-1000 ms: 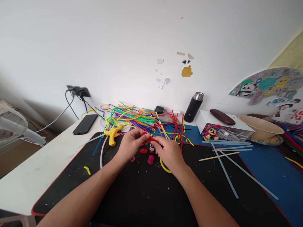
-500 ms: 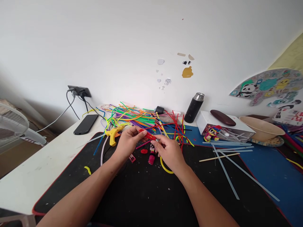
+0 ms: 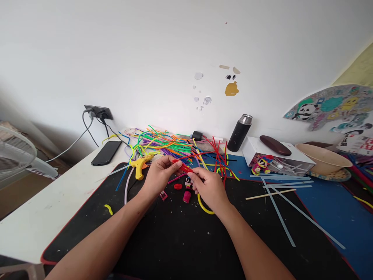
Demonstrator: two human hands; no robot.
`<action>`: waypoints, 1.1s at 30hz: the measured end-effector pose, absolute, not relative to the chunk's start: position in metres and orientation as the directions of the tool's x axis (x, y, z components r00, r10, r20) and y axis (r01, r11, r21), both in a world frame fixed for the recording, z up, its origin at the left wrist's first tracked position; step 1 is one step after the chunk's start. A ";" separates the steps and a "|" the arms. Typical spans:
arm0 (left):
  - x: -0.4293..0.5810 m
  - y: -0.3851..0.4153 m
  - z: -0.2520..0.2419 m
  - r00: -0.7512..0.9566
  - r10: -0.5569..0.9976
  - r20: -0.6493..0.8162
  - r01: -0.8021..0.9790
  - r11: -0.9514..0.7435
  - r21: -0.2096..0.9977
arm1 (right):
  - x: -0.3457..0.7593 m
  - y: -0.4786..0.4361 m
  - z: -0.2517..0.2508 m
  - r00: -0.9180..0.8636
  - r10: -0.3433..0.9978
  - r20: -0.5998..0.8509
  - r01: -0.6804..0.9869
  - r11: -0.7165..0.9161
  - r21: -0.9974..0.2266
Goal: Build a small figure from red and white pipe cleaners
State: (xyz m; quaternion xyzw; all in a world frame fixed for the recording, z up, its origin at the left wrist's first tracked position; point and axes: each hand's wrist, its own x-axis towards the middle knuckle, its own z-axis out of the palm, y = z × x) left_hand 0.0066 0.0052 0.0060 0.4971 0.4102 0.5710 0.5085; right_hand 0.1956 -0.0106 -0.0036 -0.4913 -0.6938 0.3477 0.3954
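Above the black mat (image 3: 175, 249), my left hand (image 3: 161, 173) pinches one end of a bent red pipe cleaner (image 3: 185, 167) between thumb and fingers. At its other end, the fingers of my right hand (image 3: 208, 186) are closed on it. Just below my hands, a small doll figure (image 3: 187, 194) with a magenta lower part lies on the mat, partly covered by my right hand. Beside it sit a red fuzzy piece (image 3: 177, 186) and a small pink clip-like piece (image 3: 163, 195). A yellow curved strip (image 3: 205, 210) passes under my right hand.
A yellow glue gun (image 3: 140, 167) lies left of my hands, before a heap of coloured pipe cleaners (image 3: 169, 144). To the right are glue sticks (image 3: 279, 214), a finished doll (image 3: 261, 165), a white box (image 3: 253, 149) and a black flask (image 3: 239, 134). A phone (image 3: 106, 153) rests at left.
Both hands stay almost in place on the red pipe cleaner. My right fingers have shifted slightly, and a small silvery glint beside them no longer shows. The whole view has moved a little.
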 end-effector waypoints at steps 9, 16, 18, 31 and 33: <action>0.006 0.003 0.009 0.019 0.985 0.174 -0.161 -0.168 0.973 | 0.195 -0.008 0.002 -0.273 0.962 -0.004 0.060 0.013 -0.998; 0.008 0.003 0.006 0.054 0.989 0.138 -0.144 -0.129 0.981 | 0.195 -0.009 0.003 -0.198 0.976 0.088 0.305 0.147 -0.941; 0.009 0.004 0.004 0.077 0.992 0.103 -0.174 -0.089 0.981 | 0.194 -0.010 0.002 -0.157 0.964 0.216 0.444 0.265 -0.856; 0.007 0.005 0.003 0.035 0.991 0.130 -0.173 -0.122 0.977 | 0.196 -0.008 0.002 -0.246 0.969 0.032 0.177 0.078 -0.981; 0.007 0.005 0.003 0.037 0.991 0.127 -0.181 -0.118 0.976 | 0.195 -0.008 0.002 -0.251 0.968 0.026 0.182 0.074 -0.981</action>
